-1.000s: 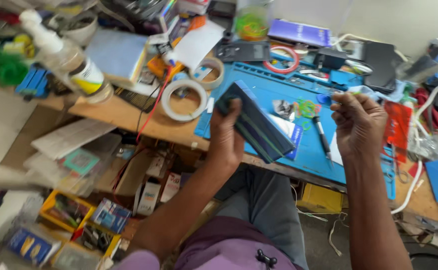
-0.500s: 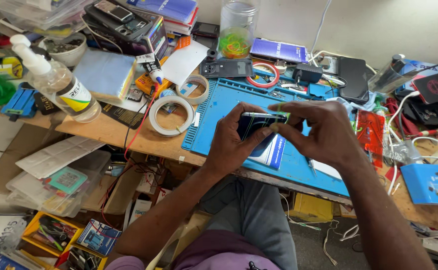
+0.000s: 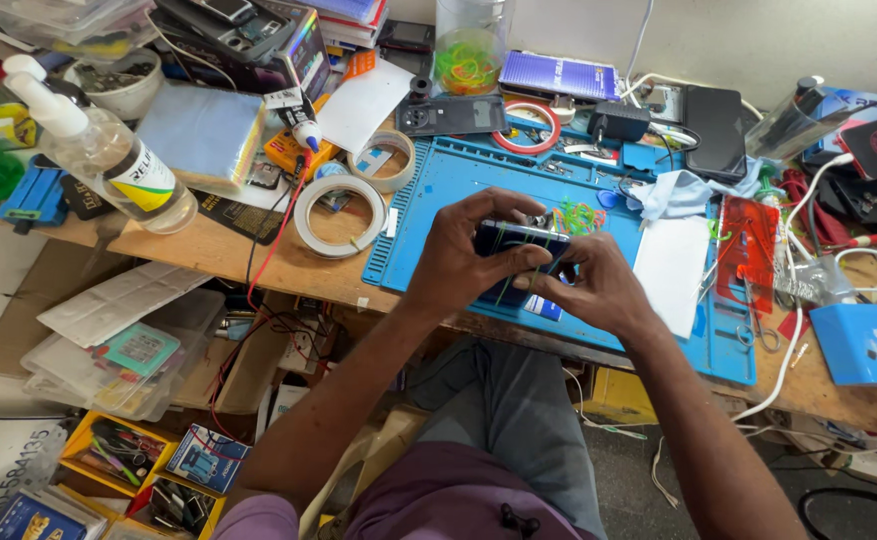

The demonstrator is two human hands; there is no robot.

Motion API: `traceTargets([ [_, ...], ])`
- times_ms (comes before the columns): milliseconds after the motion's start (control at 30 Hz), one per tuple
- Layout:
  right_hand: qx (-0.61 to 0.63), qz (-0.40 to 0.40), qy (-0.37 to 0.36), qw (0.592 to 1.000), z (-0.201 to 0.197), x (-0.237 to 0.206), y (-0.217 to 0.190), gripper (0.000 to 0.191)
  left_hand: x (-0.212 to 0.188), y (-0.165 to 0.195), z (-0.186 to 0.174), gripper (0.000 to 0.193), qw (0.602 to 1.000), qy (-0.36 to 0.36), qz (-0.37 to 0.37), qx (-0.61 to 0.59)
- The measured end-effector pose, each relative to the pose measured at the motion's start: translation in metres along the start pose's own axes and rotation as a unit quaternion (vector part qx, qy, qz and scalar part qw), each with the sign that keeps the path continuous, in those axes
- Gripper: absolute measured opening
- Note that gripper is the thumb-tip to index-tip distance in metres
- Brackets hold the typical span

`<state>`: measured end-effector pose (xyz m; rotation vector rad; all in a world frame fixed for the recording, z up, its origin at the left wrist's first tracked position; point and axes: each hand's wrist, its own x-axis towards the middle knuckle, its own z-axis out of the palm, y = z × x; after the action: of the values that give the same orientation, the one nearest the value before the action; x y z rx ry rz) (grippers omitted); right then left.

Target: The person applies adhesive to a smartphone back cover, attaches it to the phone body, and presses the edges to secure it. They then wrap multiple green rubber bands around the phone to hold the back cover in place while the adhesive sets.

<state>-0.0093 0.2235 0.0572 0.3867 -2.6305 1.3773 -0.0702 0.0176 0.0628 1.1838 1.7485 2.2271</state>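
One head-worn camera looks steeply down, close over the workbench (image 3: 258, 262), edges perhaps slightly distorted.

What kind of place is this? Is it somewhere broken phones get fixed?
Probably, yes: it looks like a small phone repair bench. Both hands, left hand and right hand, hold a dark phone over a blue repair mat. Rolls of tape and scissors lie nearby.

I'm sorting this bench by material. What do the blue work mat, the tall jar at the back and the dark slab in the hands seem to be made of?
Blue work mat: probably silicone or rubber, matte, with moulded compartments.
Tall jar: clear plastic or glass; coloured bands show through.
Dark slab, held by left hand and right hand: glossy, likely glass or plastic.
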Motion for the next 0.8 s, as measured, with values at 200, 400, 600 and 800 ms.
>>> traceTargets([
  [200,-0.021,0.065,0.011,0.998,0.017,-0.016,0.013,0.029,0.010,0.000,-0.002,0.021,0.999,0.053,0.003,-0.004],
  [400,0.137,0.143,0.075,0.977,0.045,-0.064,-0.003,0.025,0.037,-0.004,-0.045,0.026,0.933,0.224,-0.065,-0.275],
  [600,0.162,0.077,0.123,0.976,0.067,-0.062,-0.011,0.033,0.031,-0.023,-0.041,0.029,0.917,0.222,-0.112,-0.312],
  [800,0.236,0.077,0.153,0.957,0.077,-0.056,-0.014,0.035,0.018,-0.022,-0.032,0.051,0.930,0.235,-0.153,-0.239],
])
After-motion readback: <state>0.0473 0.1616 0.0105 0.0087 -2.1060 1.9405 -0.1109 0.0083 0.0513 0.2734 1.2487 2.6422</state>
